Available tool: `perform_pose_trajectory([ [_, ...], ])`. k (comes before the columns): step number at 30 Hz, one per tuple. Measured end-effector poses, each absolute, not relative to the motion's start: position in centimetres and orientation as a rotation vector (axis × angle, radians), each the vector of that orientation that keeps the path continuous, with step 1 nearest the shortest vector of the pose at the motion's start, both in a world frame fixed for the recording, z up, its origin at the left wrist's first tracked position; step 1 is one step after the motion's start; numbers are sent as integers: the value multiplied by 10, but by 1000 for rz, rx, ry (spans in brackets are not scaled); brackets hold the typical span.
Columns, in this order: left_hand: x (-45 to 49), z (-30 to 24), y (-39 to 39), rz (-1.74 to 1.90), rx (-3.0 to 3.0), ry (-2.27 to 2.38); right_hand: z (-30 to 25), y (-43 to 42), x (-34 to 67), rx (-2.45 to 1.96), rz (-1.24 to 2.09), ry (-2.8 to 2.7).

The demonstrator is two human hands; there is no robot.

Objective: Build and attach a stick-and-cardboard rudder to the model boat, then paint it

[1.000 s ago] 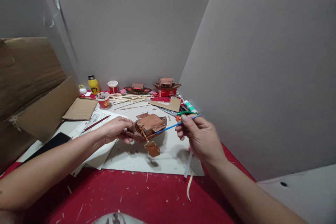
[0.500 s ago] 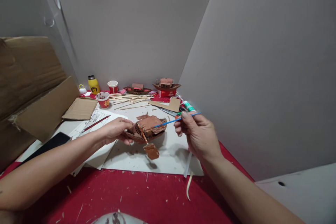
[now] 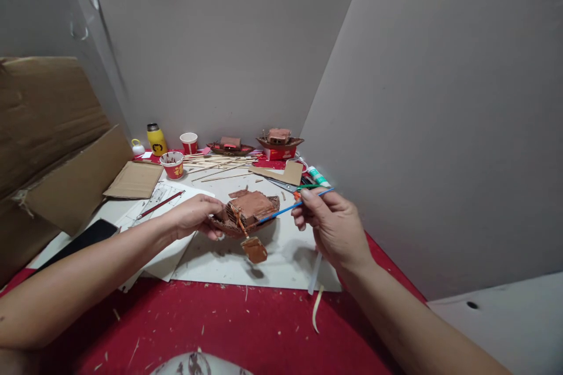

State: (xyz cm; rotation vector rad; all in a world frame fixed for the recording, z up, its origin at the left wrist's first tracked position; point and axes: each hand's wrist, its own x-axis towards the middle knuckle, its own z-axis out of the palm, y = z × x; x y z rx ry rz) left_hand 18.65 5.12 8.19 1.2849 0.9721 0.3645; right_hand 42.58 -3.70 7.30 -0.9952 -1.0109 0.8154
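My left hand [image 3: 196, 217] grips the left end of a small brown model boat [image 3: 248, 214] and holds it just above a white board [image 3: 281, 252]. A brown rudder-like piece [image 3: 254, 249] hangs from the boat on a thin stick. My right hand [image 3: 328, 225] pinches a thin blue paintbrush [image 3: 292, 207], whose tip touches the boat's right side by the brown roof.
Two more model boats [image 3: 231, 146] [image 3: 279, 140] stand at the back by the wall. Wooden sticks [image 3: 215, 165], two red paper cups [image 3: 172, 165], a yellow bottle [image 3: 156, 140], scissors [image 3: 285, 186], a glue tube [image 3: 317, 177] and cardboard [image 3: 134, 180] lie around. A black phone [image 3: 83, 240] sits left.
The brush tip rose onto the boat's roof half a second ago and has come back down to its right edge. My left hand and the boat have barely moved.
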Motion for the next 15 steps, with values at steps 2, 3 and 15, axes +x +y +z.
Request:
perform_pose_trajectory([
  [2, 186, 83, 51, 369, 1285, 973, 73, -38, 426, -1018, 790, -1051],
  [3, 186, 83, 51, 371, 1284, 976, 73, -39, 426, -1027, 771, -1071],
  [15, 186, 84, 50, 376, 1275, 978, 78, -41, 421, -1059, 668, -1093],
])
